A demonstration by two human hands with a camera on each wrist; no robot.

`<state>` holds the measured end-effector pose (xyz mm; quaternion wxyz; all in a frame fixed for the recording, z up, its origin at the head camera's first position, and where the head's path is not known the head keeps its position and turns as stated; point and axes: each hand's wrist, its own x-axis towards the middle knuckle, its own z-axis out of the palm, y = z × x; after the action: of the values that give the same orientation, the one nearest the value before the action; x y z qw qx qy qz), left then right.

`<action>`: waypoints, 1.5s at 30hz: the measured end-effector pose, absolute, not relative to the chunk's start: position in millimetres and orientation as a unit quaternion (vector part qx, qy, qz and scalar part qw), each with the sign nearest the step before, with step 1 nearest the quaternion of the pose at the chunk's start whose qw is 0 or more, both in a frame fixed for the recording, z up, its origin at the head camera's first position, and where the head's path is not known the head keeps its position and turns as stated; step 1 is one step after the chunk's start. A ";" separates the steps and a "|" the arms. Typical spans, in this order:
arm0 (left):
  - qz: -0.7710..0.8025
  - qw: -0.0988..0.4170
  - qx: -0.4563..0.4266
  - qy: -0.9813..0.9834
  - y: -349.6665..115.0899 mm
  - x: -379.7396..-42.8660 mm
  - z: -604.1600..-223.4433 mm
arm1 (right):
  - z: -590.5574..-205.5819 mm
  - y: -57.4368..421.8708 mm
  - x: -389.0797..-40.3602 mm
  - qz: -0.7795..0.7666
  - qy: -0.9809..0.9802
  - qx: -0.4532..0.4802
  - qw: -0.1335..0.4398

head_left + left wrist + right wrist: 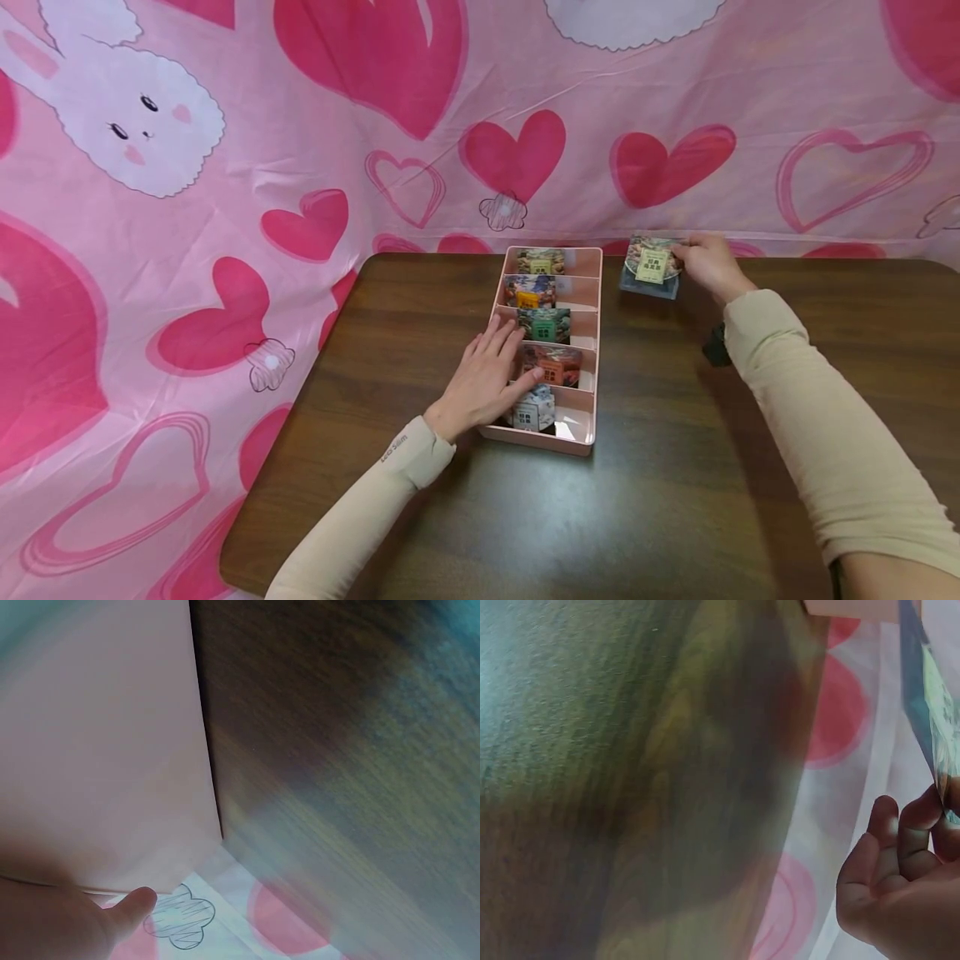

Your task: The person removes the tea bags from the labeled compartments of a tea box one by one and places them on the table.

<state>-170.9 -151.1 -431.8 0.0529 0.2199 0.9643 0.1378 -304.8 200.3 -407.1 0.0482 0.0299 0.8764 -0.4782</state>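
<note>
A pink divided tray stands on the table with tea sachets in its compartments. From back to front these have a yellow-green label, an orange-yellow label, a green label, a red-orange label and a white label. My left hand rests across the tray's left rim, fingers straight and thumb over the front compartments. In the left wrist view its thumb lies by the edge of the tray's wall. Right of the tray, my right hand pinches another tea sachet by its right edge.
The dark wooden table extends around the tray. Behind it hangs a pink cloth with hearts, close to the table's back edge. A small black object shows beside the right sleeve, partly hidden.
</note>
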 end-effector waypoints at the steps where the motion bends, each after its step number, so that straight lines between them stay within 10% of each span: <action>1: 0.139 0.052 0.220 0.964 -151.3 -170.7 -432.1 | -409.6 200.5 -305.1 -0.470 0.880 0.028 0.051; 45: 0.135 0.042 0.219 0.965 -150.7 -169.7 -431.7 | -426.6 193.3 -296.4 -0.362 0.925 -0.031 0.113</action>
<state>-169.7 -150.7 -431.7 0.0420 0.2194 0.9654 0.1348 -296.4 193.3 -426.6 0.1132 -0.0314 0.9248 -0.3618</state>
